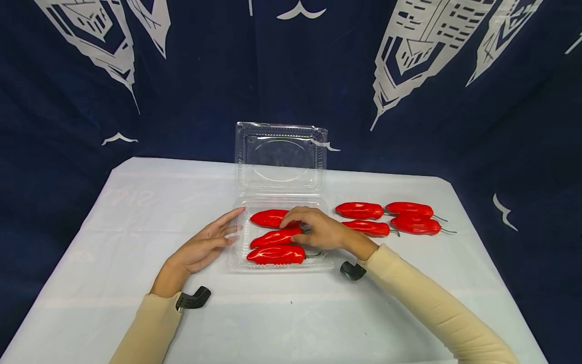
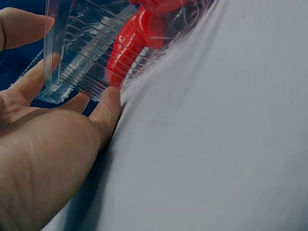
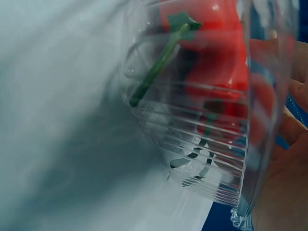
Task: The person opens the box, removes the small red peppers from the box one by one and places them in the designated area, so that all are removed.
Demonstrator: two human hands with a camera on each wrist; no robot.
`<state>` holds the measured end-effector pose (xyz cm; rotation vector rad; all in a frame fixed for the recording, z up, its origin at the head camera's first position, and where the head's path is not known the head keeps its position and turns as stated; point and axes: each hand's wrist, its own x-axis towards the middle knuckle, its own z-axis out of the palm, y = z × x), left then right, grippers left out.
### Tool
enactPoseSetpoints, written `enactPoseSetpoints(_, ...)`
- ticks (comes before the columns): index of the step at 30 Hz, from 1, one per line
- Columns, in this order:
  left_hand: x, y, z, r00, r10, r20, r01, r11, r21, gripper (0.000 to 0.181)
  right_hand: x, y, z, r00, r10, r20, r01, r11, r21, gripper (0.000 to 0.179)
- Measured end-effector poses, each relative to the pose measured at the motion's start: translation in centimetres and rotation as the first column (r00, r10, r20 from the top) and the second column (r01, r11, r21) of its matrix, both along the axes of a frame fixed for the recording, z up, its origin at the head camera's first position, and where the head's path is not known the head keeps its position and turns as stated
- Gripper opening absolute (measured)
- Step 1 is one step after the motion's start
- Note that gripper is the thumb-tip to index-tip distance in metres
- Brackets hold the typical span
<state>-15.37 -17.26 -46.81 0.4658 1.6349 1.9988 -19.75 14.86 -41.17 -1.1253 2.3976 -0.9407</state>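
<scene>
A clear plastic clamshell box (image 1: 234,263) lies on the table with its lid (image 1: 282,174) raised at the back. Three red chili peppers lie crosswise in its base: a front one (image 1: 275,255), a middle one (image 1: 273,237) and a back one (image 1: 268,218). My right hand (image 1: 320,228) reaches over the box from the right and grips the middle chili pepper near its stem end, its fingers partly covering the back one. At the box's left side, my left hand (image 1: 204,247) has its fingers extended, with the thumb (image 2: 108,108) and fingertips touching the clear wall.
Several more red chili peppers lie right of the box, including one at the back left (image 1: 359,210) and one at the front right (image 1: 416,225). A white cloth covers the table (image 1: 273,323). Behind it hangs a dark blue printed curtain (image 1: 291,76).
</scene>
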Motion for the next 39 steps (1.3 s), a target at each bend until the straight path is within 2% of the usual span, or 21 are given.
enactPoseSetpoints(8,0.0,0.03,-0.07,1.0,-0.005,-0.009,0.005,1.0,0.01,0.077,-0.01,-0.22,-0.44,1.0,0.002,-0.017,-0.001,1.0,0.027,0.037)
enactPoseSetpoints(16,-0.02,0.03,-0.14,1.0,-0.002,-0.005,0.002,1.0,0.007,0.076,0.22,-0.32,-0.47,0.999,-0.006,-0.039,0.01,0.996,0.093,0.039)
enactPoseSetpoints(39,-0.03,0.0,-0.1,1.0,-0.007,-0.017,0.008,1.0,0.013,0.075,0.29,-0.54,-0.62,0.996,0.047,-0.071,-0.039,0.993,0.108,0.039)
